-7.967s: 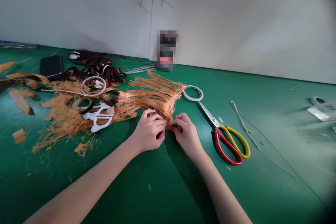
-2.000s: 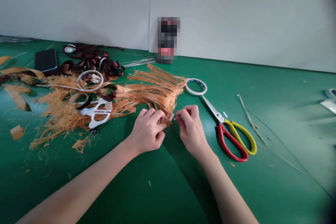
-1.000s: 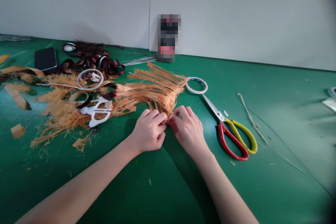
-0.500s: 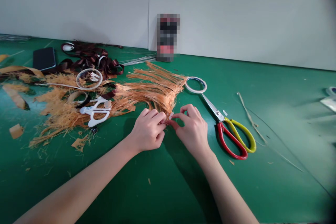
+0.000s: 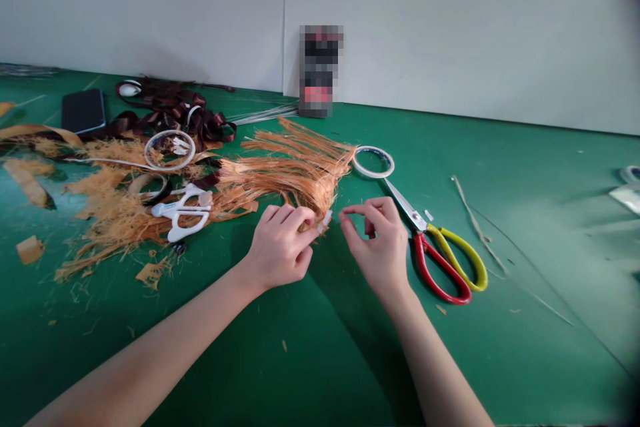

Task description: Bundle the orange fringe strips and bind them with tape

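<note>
My left hand is closed on the bound end of a fan of orange straw strips that lies on the green table. A small pale bit of tape sticks out at that end. My right hand hovers just right of it with thumb and forefinger curled apart and nothing between them. Red and yellow scissors lie immediately right of my right hand, and a clear tape roll sits at their tip.
Loose orange straw scraps, white scissors, another tape ring, dark brown ribbon and a black phone lie at the left. A blurred can stands by the wall. Thin stems lie right.
My right hand has let go of the bundle's taped end and drawn a little to the right, its fingers spread. My left hand keeps its hold in the same place.
</note>
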